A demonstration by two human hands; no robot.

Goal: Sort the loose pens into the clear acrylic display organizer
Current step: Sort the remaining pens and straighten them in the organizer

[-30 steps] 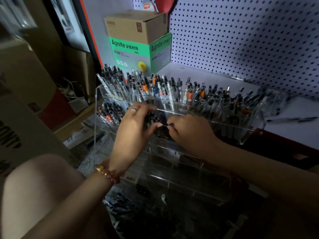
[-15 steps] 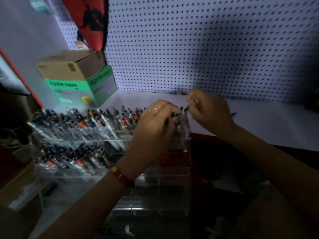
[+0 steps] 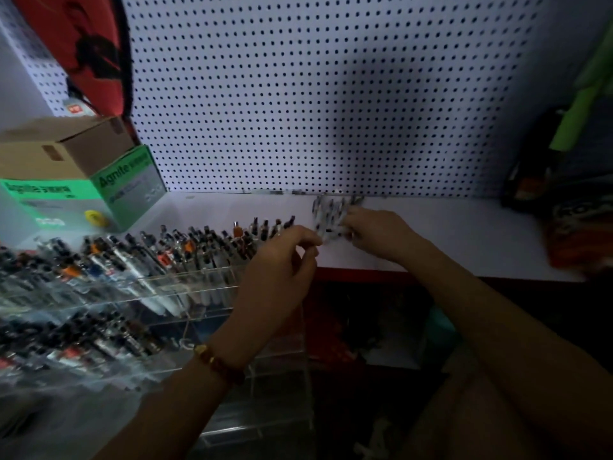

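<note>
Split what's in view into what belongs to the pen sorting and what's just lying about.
Job in hand:
- bundle of loose pens, held between the left hand and right hand
- clear acrylic organizer
- pens already slotted

Lying about:
- brown carton
- green Agnite box
- pegboard
- red hanging item

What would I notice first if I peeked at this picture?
Probably the big white pegboard wall dotted with black holes, filling the back. Next, the clear acrylic display organizer on the left, crammed with rows of pens. In the middle, the right hand grips a fanned bunch of white pens above the white shelf, with the left hand close beside it.
</note>
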